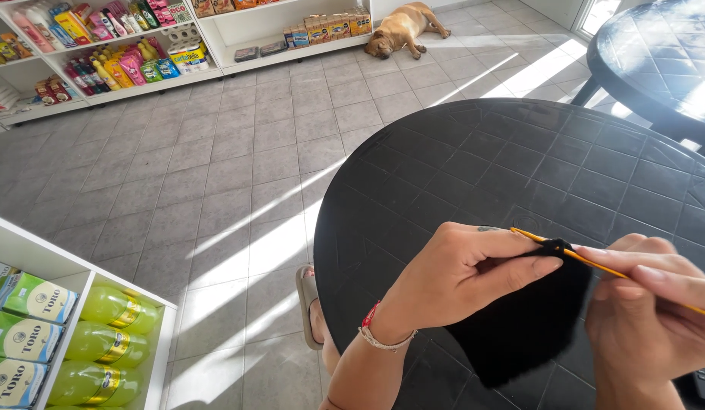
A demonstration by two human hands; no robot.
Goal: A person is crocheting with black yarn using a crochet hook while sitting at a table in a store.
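Observation:
My left hand (pixel 463 269) pinches the top edge of a black crocheted piece (pixel 520 326) that hangs down over the near part of a round black table (pixel 520 167). My right hand (pixel 645 311) holds a thin orange crochet hook (pixel 618 272). The hook's tip sits in the black yarn at the piece's top edge, right by my left thumb. A red and white bracelet circles my left wrist.
A second black round table (pixel 656 61) stands at the back right. A brown dog (pixel 402 29) lies on the tiled floor by white shelves of goods (pixel 140 53). Another white shelf with green bottles (pixel 102 334) is at the near left. My sandalled foot (pixel 311 304) shows below.

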